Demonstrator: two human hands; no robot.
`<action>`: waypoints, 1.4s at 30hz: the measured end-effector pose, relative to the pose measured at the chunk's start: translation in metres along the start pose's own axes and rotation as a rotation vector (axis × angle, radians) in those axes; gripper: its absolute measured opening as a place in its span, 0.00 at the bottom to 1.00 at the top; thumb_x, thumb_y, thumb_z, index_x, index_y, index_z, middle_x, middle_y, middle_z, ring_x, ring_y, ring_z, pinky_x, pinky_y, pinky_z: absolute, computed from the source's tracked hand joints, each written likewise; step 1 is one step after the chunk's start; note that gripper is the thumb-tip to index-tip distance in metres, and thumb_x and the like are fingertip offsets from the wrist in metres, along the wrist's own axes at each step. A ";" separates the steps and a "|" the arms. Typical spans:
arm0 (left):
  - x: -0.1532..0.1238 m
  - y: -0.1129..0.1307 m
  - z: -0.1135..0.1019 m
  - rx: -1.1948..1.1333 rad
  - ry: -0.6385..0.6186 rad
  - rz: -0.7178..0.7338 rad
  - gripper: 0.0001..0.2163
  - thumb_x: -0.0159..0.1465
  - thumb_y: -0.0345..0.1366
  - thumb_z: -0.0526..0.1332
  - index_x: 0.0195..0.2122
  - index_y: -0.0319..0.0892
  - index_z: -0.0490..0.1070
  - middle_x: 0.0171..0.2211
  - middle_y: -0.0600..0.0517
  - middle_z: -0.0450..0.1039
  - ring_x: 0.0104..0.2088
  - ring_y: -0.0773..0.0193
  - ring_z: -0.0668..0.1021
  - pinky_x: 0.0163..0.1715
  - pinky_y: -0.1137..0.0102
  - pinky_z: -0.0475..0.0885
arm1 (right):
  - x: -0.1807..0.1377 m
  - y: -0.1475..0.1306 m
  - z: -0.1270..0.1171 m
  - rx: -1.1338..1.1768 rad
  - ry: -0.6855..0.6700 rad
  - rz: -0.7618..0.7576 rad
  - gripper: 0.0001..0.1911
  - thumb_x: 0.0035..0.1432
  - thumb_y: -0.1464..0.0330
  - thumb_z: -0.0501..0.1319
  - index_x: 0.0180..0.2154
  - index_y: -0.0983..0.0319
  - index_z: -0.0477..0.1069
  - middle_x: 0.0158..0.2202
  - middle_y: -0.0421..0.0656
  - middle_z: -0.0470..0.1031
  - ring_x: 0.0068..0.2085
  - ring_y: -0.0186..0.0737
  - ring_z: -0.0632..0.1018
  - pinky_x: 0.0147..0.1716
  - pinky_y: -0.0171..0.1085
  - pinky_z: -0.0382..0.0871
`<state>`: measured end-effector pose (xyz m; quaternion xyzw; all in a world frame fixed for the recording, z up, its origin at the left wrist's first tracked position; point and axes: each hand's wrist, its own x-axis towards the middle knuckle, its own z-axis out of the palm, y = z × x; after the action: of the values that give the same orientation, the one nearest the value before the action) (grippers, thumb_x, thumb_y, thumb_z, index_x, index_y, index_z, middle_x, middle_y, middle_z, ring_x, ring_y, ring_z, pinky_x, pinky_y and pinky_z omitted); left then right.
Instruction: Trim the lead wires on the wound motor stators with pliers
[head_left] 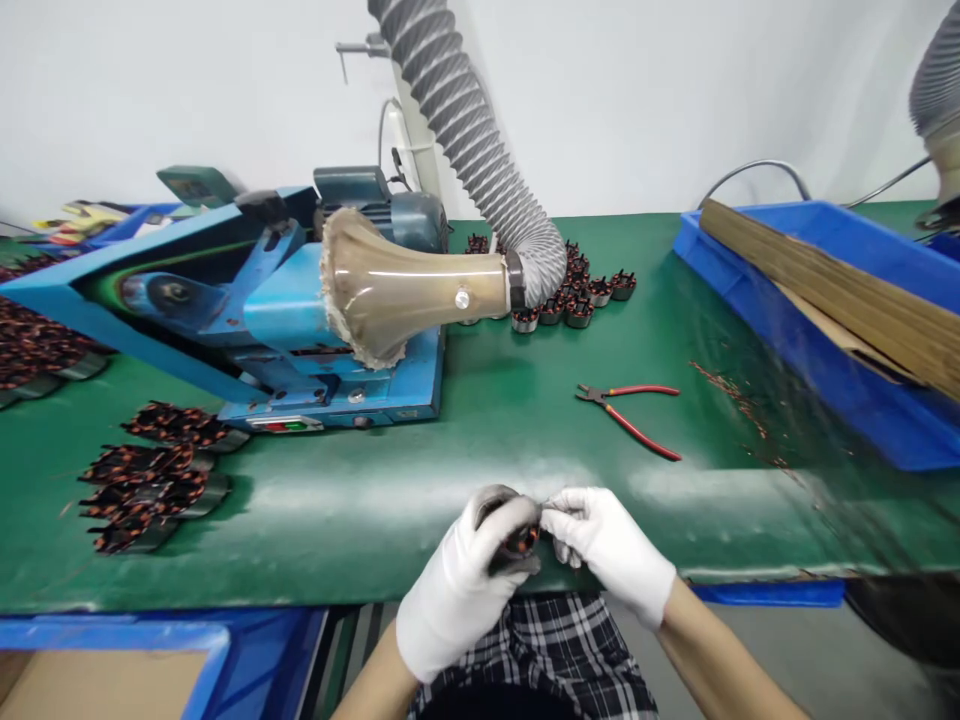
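Both my hands wear white gloves and meet at the near edge of the green table. My left hand is closed around a small motor stator with copper windings. My right hand pinches at the stator's top with thumb and forefinger; what it grips there is too small to make out. Red-handled pliers lie open on the table a little beyond my right hand.
A blue belt machine with a tan suction hood and grey ribbed hose stands at the back left. Several stators sit in groups at left and behind the hose. A blue bin with cardboard is at right.
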<state>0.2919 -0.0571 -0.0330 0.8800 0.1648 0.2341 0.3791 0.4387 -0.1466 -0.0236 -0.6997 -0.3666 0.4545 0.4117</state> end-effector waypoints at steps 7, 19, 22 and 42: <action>0.004 -0.016 0.004 0.175 -0.085 -0.138 0.22 0.46 0.28 0.65 0.42 0.44 0.63 0.43 0.48 0.67 0.52 0.52 0.65 0.49 0.56 0.64 | 0.021 -0.013 -0.015 -0.488 -0.246 -0.179 0.08 0.55 0.75 0.53 0.27 0.64 0.68 0.23 0.41 0.67 0.23 0.35 0.68 0.21 0.31 0.60; 0.009 -0.006 -0.015 0.171 -0.148 -0.155 0.30 0.46 0.37 0.68 0.50 0.45 0.59 0.53 0.47 0.59 0.54 0.53 0.62 0.52 0.58 0.60 | 0.035 0.006 -0.136 -1.208 0.153 -0.328 0.15 0.59 0.62 0.53 0.43 0.61 0.71 0.44 0.47 0.69 0.42 0.47 0.71 0.40 0.40 0.66; 0.016 0.009 -0.007 0.268 -0.163 -0.172 0.15 0.57 0.35 0.60 0.45 0.46 0.63 0.53 0.49 0.59 0.51 0.54 0.65 0.49 0.59 0.63 | 0.051 0.025 -0.138 -1.381 0.463 -0.305 0.33 0.53 0.51 0.58 0.52 0.66 0.62 0.51 0.54 0.62 0.48 0.56 0.65 0.45 0.47 0.61; 0.023 0.012 0.009 0.321 -0.233 -0.259 0.07 0.64 0.34 0.49 0.33 0.43 0.66 0.33 0.52 0.65 0.35 0.61 0.69 0.34 0.68 0.64 | -0.056 0.014 -0.031 -0.187 -0.289 0.215 0.14 0.57 0.59 0.52 0.28 0.63 0.62 0.26 0.40 0.66 0.28 0.38 0.66 0.27 0.33 0.62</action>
<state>0.3171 -0.0598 -0.0229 0.9214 0.2667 0.0513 0.2778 0.4521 -0.2095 -0.0096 -0.6974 -0.3858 0.5554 0.2372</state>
